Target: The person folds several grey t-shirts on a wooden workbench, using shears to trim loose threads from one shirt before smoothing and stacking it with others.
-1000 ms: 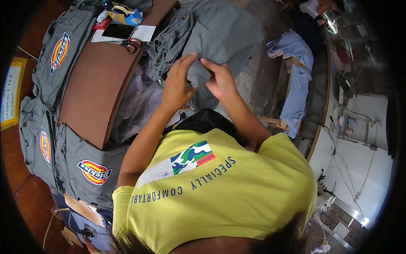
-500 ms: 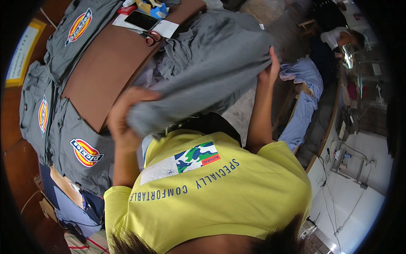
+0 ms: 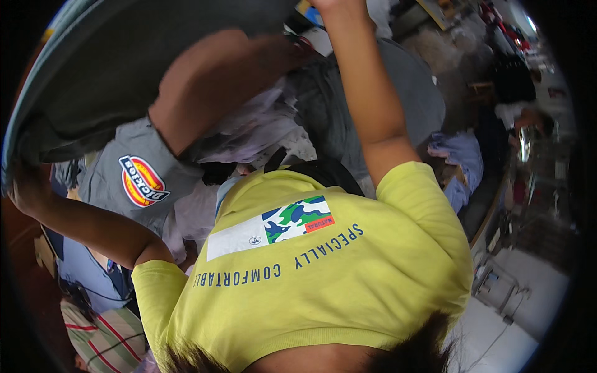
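Observation:
A large dark grey cloth (image 3: 155,56) is lifted and spread across the upper left, blurred by motion. At the far left, my left hand (image 3: 30,194) is closed on its lower edge, dim in the shade. My right arm reaches straight up, and my right hand (image 3: 339,5) is at the cloth's other end, its fingers cut off by the top of the picture. Under the cloth lies a grey garment (image 3: 106,165) with a bright oval patch. A brown board (image 3: 211,81) shows partly beside it, its outline smeared.
Pale lilac cloth (image 3: 249,127) is heaped near my body. More grey cloth (image 3: 420,93) lies past my right arm, with light blue cloth (image 3: 463,155) farther right. Striped cloth (image 3: 106,336) is at the lower left. Another person (image 3: 525,118) sits in the right background.
Both hands have swung apart, the left outward to the far left and the right up to the top edge. The cloth went from hanging folded before me to spread above the board.

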### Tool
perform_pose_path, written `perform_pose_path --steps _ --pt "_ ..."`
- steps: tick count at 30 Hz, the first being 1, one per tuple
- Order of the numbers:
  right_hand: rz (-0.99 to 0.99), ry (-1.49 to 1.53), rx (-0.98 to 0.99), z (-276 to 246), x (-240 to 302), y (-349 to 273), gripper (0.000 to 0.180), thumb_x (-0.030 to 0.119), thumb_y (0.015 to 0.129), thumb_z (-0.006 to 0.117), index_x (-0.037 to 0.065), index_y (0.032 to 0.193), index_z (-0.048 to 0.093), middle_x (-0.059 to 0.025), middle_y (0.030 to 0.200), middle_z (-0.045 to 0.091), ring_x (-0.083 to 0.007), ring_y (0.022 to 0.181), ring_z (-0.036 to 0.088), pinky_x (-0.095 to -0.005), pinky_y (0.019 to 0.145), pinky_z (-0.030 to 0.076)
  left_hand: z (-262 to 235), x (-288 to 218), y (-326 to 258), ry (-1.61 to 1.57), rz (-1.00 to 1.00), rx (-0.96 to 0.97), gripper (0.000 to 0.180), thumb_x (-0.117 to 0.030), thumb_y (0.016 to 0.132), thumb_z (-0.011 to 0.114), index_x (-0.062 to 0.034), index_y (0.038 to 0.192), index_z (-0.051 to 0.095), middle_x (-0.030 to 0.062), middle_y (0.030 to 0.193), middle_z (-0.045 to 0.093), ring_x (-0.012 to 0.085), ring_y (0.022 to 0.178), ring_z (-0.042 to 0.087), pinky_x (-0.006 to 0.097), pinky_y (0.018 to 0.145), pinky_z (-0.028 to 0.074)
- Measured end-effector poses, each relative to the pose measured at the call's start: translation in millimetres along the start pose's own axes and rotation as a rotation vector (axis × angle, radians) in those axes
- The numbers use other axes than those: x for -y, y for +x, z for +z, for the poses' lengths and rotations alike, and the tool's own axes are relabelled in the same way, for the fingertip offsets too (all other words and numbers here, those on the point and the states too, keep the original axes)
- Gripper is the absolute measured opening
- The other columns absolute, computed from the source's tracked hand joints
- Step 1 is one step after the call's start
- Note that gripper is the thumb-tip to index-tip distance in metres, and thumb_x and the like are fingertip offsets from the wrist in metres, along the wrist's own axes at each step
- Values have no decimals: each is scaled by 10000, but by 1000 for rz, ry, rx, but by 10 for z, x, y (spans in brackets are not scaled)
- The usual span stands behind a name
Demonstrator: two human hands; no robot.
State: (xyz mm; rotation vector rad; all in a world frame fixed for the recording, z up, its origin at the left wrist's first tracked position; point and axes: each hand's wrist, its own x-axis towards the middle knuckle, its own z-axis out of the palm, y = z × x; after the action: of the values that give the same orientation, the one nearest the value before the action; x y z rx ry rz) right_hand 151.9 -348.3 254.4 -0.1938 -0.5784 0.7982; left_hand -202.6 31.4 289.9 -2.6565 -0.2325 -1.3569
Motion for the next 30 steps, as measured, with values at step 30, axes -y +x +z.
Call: perform_pose_path --steps 30 --pt "416 -2312 -186 -2578 -2234 387 520 283 802 595 218 1288 423 -72 1382 333 -306 1279 268 -516 1015 221 3009 -224 -1263 115 -344 711 311 -221 760 616 -106 1042 553 77 1076 541 240 1061 478 530 916 293"
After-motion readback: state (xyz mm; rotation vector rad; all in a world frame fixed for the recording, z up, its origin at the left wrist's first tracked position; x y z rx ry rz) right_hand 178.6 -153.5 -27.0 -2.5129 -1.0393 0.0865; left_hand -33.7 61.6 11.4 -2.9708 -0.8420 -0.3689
